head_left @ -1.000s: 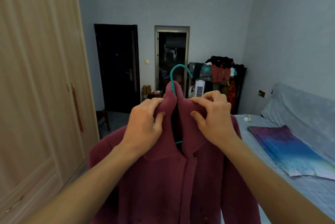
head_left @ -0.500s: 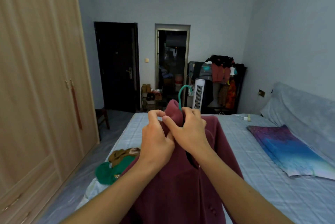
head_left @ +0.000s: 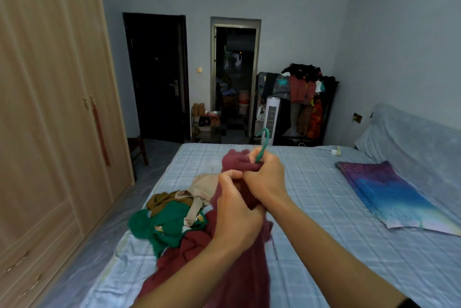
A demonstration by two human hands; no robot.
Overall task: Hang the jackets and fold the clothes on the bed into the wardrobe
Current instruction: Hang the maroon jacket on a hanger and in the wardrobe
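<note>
A: Which step?
B: Hanging. Left hand [head_left: 237, 215] and right hand [head_left: 268, 180] clutch the collar of a maroon fleece jacket [head_left: 249, 277] on its teal plastic hanger [head_left: 265, 141], over the blue checked bed [head_left: 324, 195].
A: Next?
B: Likely opening the beige wooden wardrobe [head_left: 50, 133].

Teal plastic hanger [head_left: 264, 141]: only the hook shows, above the right hand [head_left: 265, 178]. Its neck sits inside that fist, and its shoulders are hidden within the maroon fleece jacket [head_left: 252, 282].

Jacket: collar bunched under both hands; lower part cut off by the bottom edge, at the near side of the pale blue checked bed [head_left: 324, 245].

Left hand [head_left: 237, 212]: fingertips curl out of sight into the fabric.

Green garment [head_left: 169, 227] and beige clothes [head_left: 199, 183], on the bed's left part: partly covered by the jacket, kinds not determinable.

Small white object [head_left: 335, 151], at the bed's far edge: too small to identify.

Light wooden wardrobe [head_left: 50, 108], left of the bed: cut off at the top and left edges.

Open doorway [head_left: 234, 83], beyond the bed's far side: contents dark, unreadable.
</note>
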